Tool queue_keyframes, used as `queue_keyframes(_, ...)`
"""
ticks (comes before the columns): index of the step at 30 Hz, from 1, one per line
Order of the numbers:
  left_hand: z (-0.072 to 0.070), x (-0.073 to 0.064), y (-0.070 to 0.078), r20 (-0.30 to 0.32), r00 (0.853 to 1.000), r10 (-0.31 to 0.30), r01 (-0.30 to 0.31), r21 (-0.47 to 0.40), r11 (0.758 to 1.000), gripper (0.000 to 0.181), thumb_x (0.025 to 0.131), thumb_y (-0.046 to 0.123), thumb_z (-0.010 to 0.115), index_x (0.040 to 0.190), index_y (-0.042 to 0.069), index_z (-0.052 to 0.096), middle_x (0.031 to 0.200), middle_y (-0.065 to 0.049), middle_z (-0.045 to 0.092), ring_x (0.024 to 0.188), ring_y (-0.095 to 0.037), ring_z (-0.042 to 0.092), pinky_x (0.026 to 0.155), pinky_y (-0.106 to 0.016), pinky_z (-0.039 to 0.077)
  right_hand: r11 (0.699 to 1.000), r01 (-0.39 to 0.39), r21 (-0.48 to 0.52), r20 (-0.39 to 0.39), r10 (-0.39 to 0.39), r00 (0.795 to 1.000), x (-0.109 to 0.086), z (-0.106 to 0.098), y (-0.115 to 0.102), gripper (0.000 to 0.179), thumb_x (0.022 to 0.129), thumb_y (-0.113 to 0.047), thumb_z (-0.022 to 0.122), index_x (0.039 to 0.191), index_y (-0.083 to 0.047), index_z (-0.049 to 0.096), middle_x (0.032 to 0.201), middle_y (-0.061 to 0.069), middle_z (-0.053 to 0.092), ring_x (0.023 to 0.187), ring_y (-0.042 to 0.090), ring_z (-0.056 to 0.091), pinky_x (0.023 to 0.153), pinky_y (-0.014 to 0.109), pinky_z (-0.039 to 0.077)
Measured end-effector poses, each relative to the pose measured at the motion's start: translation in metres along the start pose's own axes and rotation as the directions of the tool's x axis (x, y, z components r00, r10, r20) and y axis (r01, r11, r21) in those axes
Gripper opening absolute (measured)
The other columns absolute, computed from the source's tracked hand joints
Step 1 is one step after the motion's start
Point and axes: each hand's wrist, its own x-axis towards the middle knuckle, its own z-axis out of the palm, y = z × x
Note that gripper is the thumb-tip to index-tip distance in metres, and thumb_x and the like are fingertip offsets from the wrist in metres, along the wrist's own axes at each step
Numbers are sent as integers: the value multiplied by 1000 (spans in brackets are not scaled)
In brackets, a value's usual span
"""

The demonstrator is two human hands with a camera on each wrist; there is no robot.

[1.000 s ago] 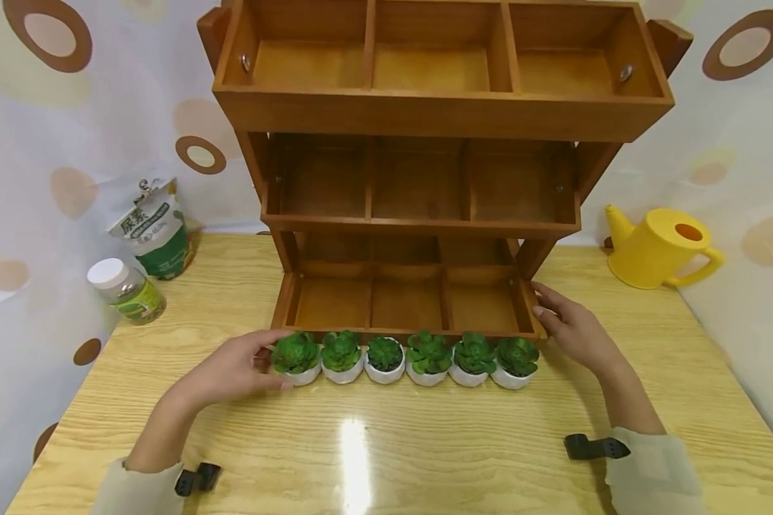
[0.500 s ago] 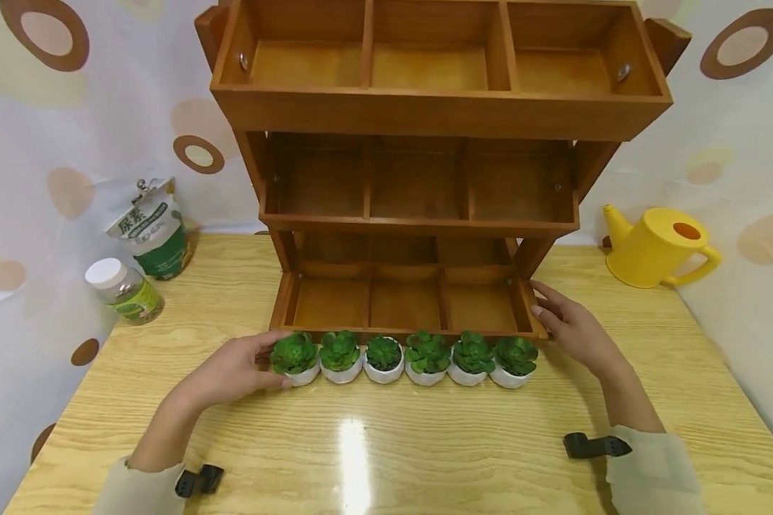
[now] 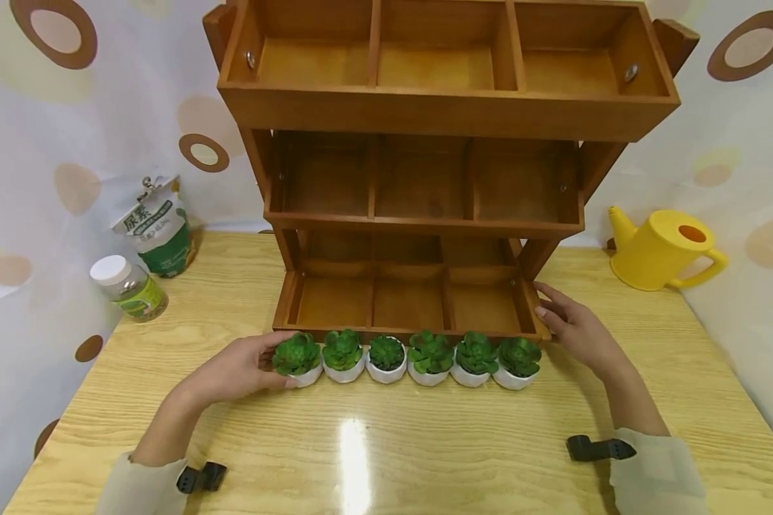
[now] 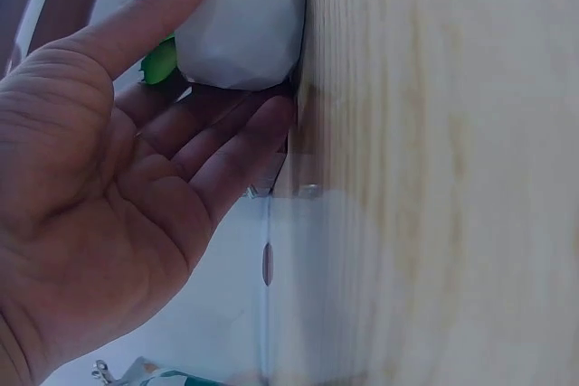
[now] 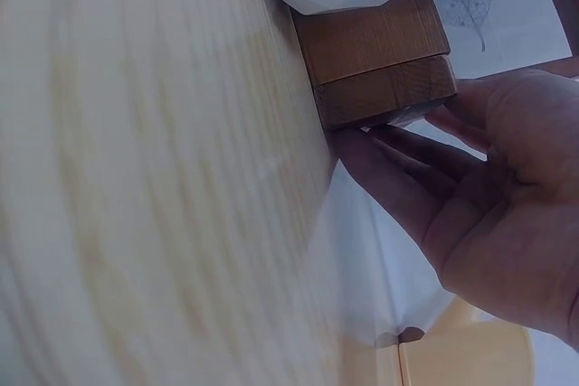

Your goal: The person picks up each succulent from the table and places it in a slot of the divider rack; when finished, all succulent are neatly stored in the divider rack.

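Observation:
Several small succulents in white faceted pots stand in a row along the front of a brown wooden shelf rack [image 3: 419, 227]. My left hand [image 3: 238, 368] cups the leftmost potted succulent [image 3: 298, 356], thumb at the front of its white pot [image 4: 242, 20] and fingers round the side and back. At the other end of the row is the rightmost potted succulent [image 3: 517, 361]. My right hand [image 3: 580, 332] touches the right end of the rack's bottom tier with its fingers; in the right wrist view, fingertips meet the rack's wooden end [image 5: 384, 92] beside a white pot.
The rack has three tiers with divided, bare compartments. On the left stand a white-lidded jar [image 3: 130, 287] and a clipped green-and-white bag [image 3: 157, 229]. A yellow watering can [image 3: 663, 250] stands at the back right. Patterned cloth [image 3: 32, 214] surrounds the wooden table [image 3: 464, 443].
Only the head view shifts slightly. Both hands, the potted succulents and the rack keep their places.

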Motion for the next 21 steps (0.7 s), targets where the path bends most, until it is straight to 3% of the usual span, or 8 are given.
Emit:
queue_keyframes(4,0,0,-1,-27,1000,-1,2,18,1000,71,82,33,85,145,17,56,130,-5,69,118,-22,67,97,-42,56,1000,6,15,3,-6,1000,1,0,1,61,110,-40,37,164,-20,17,160,29,32,141,50,43,101,60,50)
queue_keyframes(10,-6,-3,1,-73,997,-9,9,-3,1000,74,79,36,87,145,16,57,128,-4,70,111,-17,70,90,-28,56,1000,7,19,4,-7,1000,1,0,3,61,110,-40,37,164,-19,17,160,30,33,140,50,43,100,60,50)
queue_keyframes(15,-18,-12,6,-141,990,8,-9,-11,1000,71,82,36,86,143,12,59,133,-9,68,112,-21,69,90,-28,57,1000,14,11,-5,-14,1000,1,-1,3,61,110,-41,36,164,-20,17,159,30,34,140,51,44,100,61,50)
queue_keyframes(21,-29,-17,13,-190,982,7,-1,32,999,64,81,41,85,137,19,64,130,-5,70,113,-21,69,89,-27,57,1000,15,5,-7,-15,1000,0,0,4,62,110,-42,37,164,-18,18,160,31,33,141,52,41,100,63,49)
